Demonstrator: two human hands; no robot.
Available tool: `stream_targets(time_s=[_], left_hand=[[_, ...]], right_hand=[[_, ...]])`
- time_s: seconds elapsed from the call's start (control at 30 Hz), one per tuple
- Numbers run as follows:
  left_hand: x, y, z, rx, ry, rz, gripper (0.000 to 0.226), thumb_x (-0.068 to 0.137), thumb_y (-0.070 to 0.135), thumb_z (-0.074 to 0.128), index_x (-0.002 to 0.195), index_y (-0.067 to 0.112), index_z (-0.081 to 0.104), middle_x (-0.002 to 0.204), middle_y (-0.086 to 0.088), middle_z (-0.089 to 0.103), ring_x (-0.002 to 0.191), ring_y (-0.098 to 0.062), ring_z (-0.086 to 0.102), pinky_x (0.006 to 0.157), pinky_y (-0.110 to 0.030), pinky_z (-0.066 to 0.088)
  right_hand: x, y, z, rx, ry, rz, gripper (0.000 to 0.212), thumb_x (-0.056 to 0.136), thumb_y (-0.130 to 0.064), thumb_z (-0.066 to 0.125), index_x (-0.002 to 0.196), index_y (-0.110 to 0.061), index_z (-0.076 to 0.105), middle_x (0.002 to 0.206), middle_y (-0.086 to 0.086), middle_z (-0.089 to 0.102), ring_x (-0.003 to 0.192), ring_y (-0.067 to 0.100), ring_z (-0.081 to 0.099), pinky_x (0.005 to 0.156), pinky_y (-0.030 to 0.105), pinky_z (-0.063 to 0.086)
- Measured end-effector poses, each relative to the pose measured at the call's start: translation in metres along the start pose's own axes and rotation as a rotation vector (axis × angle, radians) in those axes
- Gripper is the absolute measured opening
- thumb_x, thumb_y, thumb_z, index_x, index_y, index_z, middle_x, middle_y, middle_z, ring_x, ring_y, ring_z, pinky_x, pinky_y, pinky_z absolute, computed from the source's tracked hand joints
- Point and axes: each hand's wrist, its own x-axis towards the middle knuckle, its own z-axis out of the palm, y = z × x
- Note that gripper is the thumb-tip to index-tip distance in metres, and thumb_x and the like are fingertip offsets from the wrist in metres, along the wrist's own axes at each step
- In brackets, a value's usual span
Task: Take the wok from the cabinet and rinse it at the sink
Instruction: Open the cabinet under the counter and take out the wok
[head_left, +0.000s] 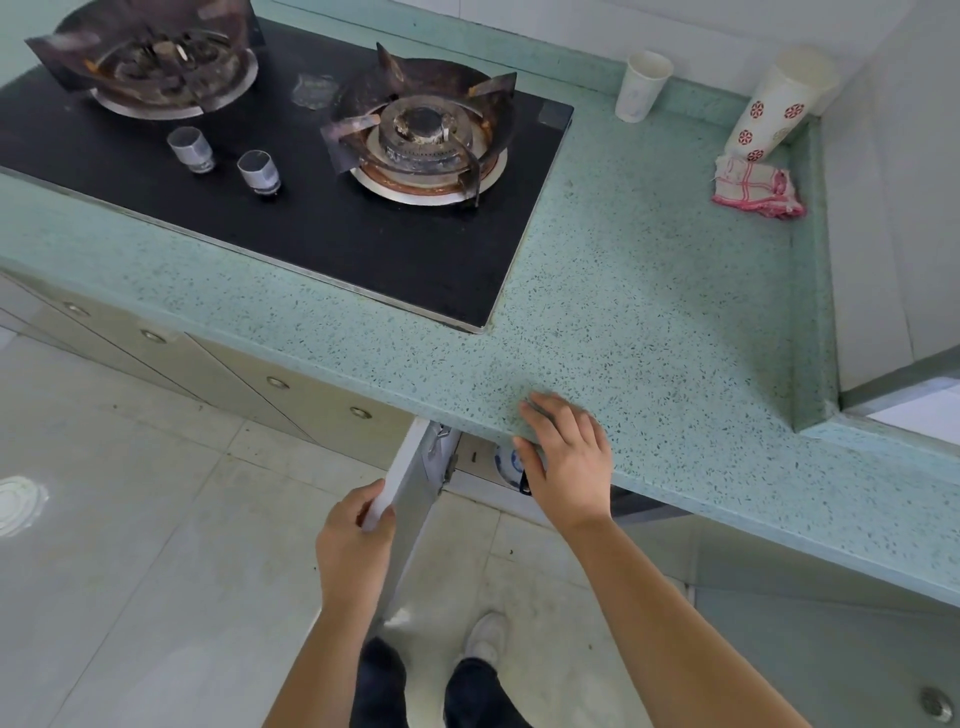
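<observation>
The hob (311, 234) sat in the counter (649, 312) to your left, its two knobs (258, 171) in front of the burners (431, 130). At the back right stood a cup (641, 85). Further right, in the corner, was a taller cup (779, 104), with a cloth (756, 187) just before it. Under the counter's front edge a door (410, 499) stood open toward you, your left hand (353, 545) on its edge, a bowl (506, 461) inside the cabinet (475, 457).

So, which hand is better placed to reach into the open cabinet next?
Probably the right hand: it rests on the countertop edge just above the cabinet opening and holds nothing. The left hand grips the edge of the cabinet door.
</observation>
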Motion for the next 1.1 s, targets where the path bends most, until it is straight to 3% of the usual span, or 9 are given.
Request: stream_targets(time_s=[0.27, 0.63, 0.8, 0.93, 1.1], left_hand=[[0.009, -0.007, -0.006, -0.045, 0.012, -0.007, 0.032, 0.086, 0.006, 0.063, 0.118, 0.009, 0.064, 0.117, -0.007, 0.067, 0.108, -0.022, 0.061, 0.097, -0.038, 0.049], [0.008, -0.010, -0.004, 0.030, 0.057, 0.072, 0.031, 0.088, 0.007, 0.061, 0.119, 0.008, 0.063, 0.119, -0.009, 0.064, 0.111, -0.023, 0.058, 0.093, -0.030, 0.045], [0.009, -0.012, -0.004, 0.046, 0.062, 0.092, 0.031, 0.089, 0.009, 0.060, 0.120, 0.010, 0.062, 0.118, -0.005, 0.063, 0.104, -0.013, 0.055, 0.090, -0.026, 0.044], [0.009, -0.017, -0.004, 0.139, 0.061, 0.133, 0.042, 0.087, 0.017, 0.063, 0.127, 0.012, 0.056, 0.119, -0.007, 0.059, 0.110, -0.023, 0.055, 0.091, -0.033, 0.046], [0.006, -0.016, -0.007, 0.310, 0.116, 0.418, 0.047, 0.081, 0.019, 0.062, 0.125, 0.003, 0.054, 0.119, -0.019, 0.059, 0.107, -0.036, 0.056, 0.088, -0.044, 0.048]], right_hand=[[-0.001, 0.001, 0.001, 0.006, -0.021, 0.004, 0.032, 0.084, -0.033, 0.050, 0.109, -0.018, 0.065, 0.114, 0.000, 0.066, 0.101, 0.019, 0.050, 0.089, 0.040, 0.049], [0.000, 0.000, -0.002, 0.005, -0.041, 0.005, 0.034, 0.085, -0.032, 0.050, 0.109, -0.016, 0.065, 0.115, 0.002, 0.066, 0.101, 0.017, 0.046, 0.090, 0.042, 0.048], [0.000, 0.001, -0.002, 0.004, -0.054, 0.005, 0.033, 0.085, -0.032, 0.051, 0.111, -0.017, 0.064, 0.115, 0.002, 0.066, 0.102, 0.017, 0.046, 0.090, 0.042, 0.049], [-0.001, -0.001, -0.004, -0.002, -0.065, 0.031, 0.034, 0.085, -0.033, 0.049, 0.110, -0.016, 0.065, 0.116, 0.002, 0.065, 0.103, 0.017, 0.047, 0.091, 0.043, 0.049], [-0.008, -0.013, -0.009, 0.052, -0.042, 0.043, 0.037, 0.086, -0.028, 0.047, 0.115, -0.010, 0.063, 0.123, 0.007, 0.062, 0.118, 0.018, 0.044, 0.104, 0.046, 0.036]])
